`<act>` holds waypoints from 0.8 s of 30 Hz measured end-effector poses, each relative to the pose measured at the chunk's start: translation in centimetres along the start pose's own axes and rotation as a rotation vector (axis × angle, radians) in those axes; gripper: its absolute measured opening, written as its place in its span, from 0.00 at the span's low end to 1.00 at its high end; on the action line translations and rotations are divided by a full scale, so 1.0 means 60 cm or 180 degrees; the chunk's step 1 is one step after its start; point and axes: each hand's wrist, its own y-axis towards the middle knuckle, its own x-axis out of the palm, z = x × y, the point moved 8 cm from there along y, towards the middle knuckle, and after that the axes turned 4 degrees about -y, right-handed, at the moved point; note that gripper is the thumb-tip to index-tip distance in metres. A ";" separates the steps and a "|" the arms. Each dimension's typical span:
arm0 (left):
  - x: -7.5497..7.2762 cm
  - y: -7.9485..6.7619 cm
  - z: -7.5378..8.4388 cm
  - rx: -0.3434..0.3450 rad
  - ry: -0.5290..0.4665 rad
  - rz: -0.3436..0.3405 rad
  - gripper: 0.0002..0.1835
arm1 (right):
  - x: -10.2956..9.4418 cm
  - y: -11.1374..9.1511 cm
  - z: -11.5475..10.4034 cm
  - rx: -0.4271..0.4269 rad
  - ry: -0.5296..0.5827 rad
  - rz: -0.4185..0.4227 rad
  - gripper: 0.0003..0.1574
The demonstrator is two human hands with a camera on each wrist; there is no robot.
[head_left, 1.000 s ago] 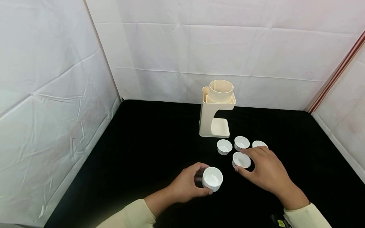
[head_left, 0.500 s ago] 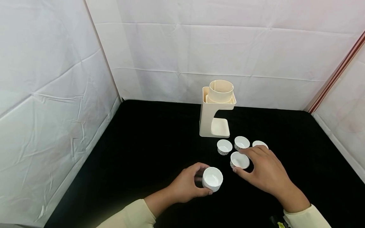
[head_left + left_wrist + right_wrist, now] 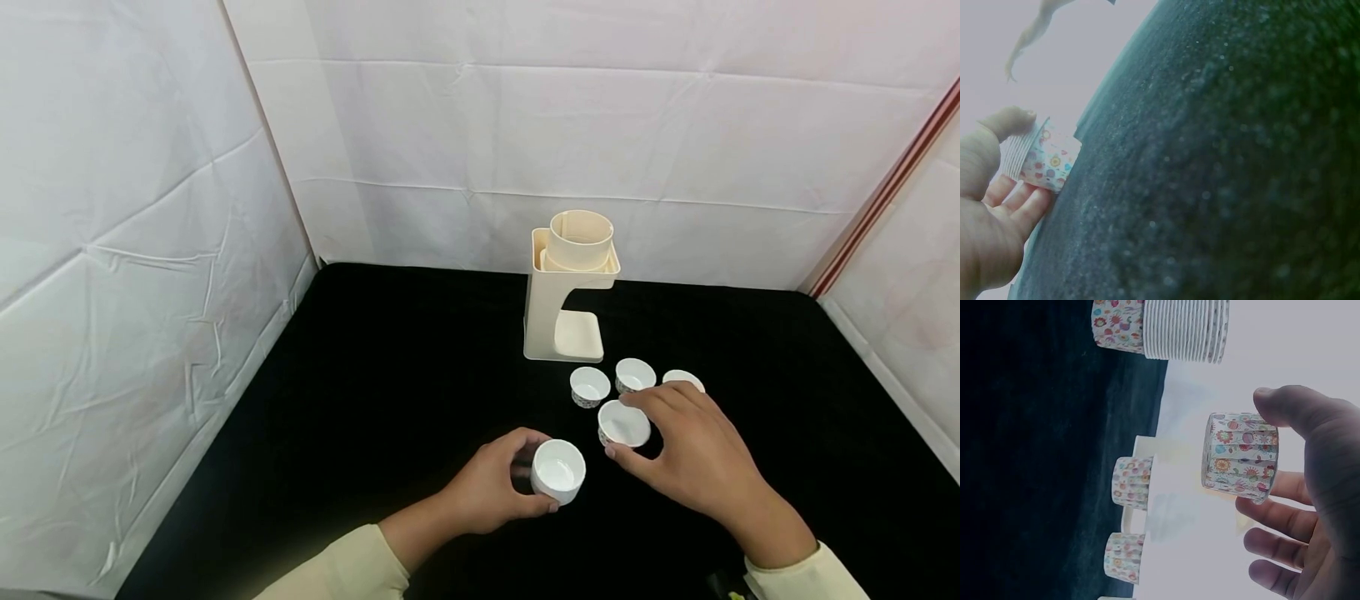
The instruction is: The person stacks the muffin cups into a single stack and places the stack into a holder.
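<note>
The right hand point(image 3: 697, 454) pinches one paper cup point(image 3: 624, 425) between thumb and fingers, clear of the surface, right of centre in the head view. The left hand point(image 3: 495, 487), at lower centre, curls thumb and fingers around a stack of cups point(image 3: 558, 477), rims nested. Beyond the held cup, three more cups point(image 3: 590, 389) stand near a cream holder point(image 3: 542, 321). Beneath spreads a matte black cloth point(image 3: 390, 367); creased white sheets point(image 3: 465, 125) wall the top and both sides, a reddish strip point(image 3: 892, 187) edging the right corner.
</note>
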 end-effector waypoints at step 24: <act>0.001 0.002 -0.003 0.0015 0.0009 -0.0009 0.36 | -0.011 0.008 -0.035 -0.0147 0.0081 -0.0012 0.35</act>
